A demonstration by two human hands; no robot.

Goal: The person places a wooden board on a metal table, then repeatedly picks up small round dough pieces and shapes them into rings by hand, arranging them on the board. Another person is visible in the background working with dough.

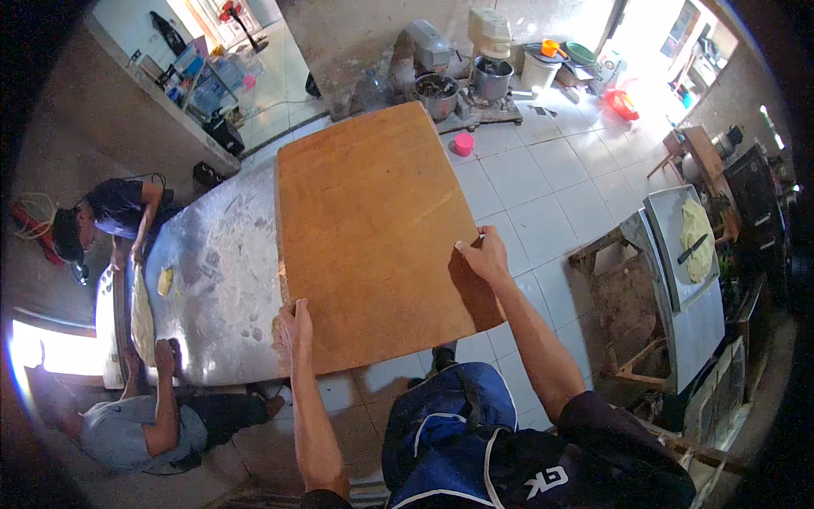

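A large brown wooden board (pixel 373 195) lies across the right part of a floury steel table (pixel 220 322), its right side reaching out over the tiled floor. My left hand (pixel 295 327) is closed on the board near its lower left corner. My right hand (pixel 485 254) grips its right edge, thumb on top and fingers curled beneath. A small yellowish lump (pixel 165 281) sits on the steel, left of the board.
Two co-workers (pixel 119 208) (pixel 144 428) handle long pale dough (pixel 141 314) at the table's left. A stand with tray, dough and knife (pixel 694 248) is at right. Mixers (pixel 492 78), a pink tub (pixel 464 144) and red basin (pixel 621 104) are behind; a doorway is upper left.
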